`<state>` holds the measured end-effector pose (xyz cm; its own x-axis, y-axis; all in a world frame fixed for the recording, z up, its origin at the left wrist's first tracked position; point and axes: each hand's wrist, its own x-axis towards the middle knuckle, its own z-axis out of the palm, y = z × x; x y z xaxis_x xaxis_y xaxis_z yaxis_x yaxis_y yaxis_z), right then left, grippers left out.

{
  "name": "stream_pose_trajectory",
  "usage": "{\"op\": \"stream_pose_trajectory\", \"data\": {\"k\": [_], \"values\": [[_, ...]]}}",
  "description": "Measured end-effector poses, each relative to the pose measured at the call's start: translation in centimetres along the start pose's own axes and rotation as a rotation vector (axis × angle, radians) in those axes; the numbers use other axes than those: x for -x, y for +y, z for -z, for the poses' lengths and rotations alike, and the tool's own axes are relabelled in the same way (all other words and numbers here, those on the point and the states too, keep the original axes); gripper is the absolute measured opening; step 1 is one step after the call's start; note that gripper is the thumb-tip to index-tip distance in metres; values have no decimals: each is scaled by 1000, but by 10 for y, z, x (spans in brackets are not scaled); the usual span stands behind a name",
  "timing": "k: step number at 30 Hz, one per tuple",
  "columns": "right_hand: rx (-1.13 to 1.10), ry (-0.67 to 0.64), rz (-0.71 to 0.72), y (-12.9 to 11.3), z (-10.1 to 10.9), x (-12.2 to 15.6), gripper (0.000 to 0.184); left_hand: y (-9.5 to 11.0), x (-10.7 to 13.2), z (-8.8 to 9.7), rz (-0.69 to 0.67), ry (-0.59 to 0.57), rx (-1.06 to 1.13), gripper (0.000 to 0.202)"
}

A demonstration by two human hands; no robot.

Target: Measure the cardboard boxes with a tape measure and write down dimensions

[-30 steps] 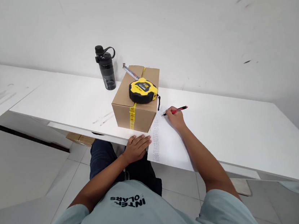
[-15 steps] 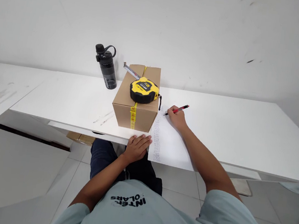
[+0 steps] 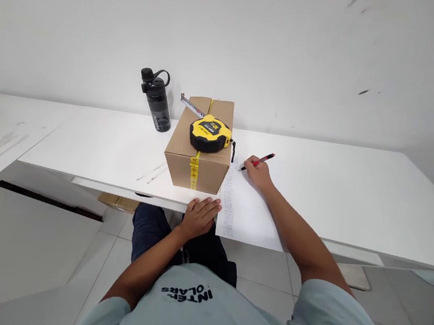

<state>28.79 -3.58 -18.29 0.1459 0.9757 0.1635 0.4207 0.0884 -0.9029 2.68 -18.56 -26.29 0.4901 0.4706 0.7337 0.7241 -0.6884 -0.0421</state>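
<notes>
My right hand (image 3: 257, 175) grips a red and black pen (image 3: 264, 159), its tip down at the sheet of paper (image 3: 251, 219). Dense handwriting runs along the left side of that sheet, whose near edge hangs past the table front. Lying flat with fingers extended, my left hand (image 3: 200, 216) rests at the table edge beside the paper's near left corner. Just beyond it stands a closed cardboard box (image 3: 195, 174) sealed with yellow printed tape. On the box lies a yellow and black tape measure (image 3: 210, 133), a short length of its blade pulled out toward the far left.
A dark water bottle (image 3: 156, 103) with a carry loop stands left of the box, near the wall. The white table (image 3: 340, 193) spans the view, with smudges on its left part. Below the table at left is a brown carton (image 3: 119, 202).
The whole view has shifted slightly, so everything sits a little lower and further right. Both hands keep nearly the same places, and the pen stays in my right hand.
</notes>
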Motion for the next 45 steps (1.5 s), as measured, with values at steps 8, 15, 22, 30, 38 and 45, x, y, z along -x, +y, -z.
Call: {"op": "stream_pose_trajectory", "data": {"k": [8,15,22,30,38,45], "values": [[155,85,129,6,-5,2,33,2,-2,2,-1,30,-7,40],[409,170,356,17,11,0,32,3,8,-1,-19,-17,-76,41],[613,302,353,30,8,-7,40,3,11,-2,-18,-97,-120,42],[525,315,599,-23,5,0,52,2,7,2,-16,-93,-96,41],[87,-348,661,-147,-3,13,121,5,4,10,-11,-259,-98,48],[-19,-237,441,-165,-14,27,82,8,8,10,-37,-203,-121,48]]}}
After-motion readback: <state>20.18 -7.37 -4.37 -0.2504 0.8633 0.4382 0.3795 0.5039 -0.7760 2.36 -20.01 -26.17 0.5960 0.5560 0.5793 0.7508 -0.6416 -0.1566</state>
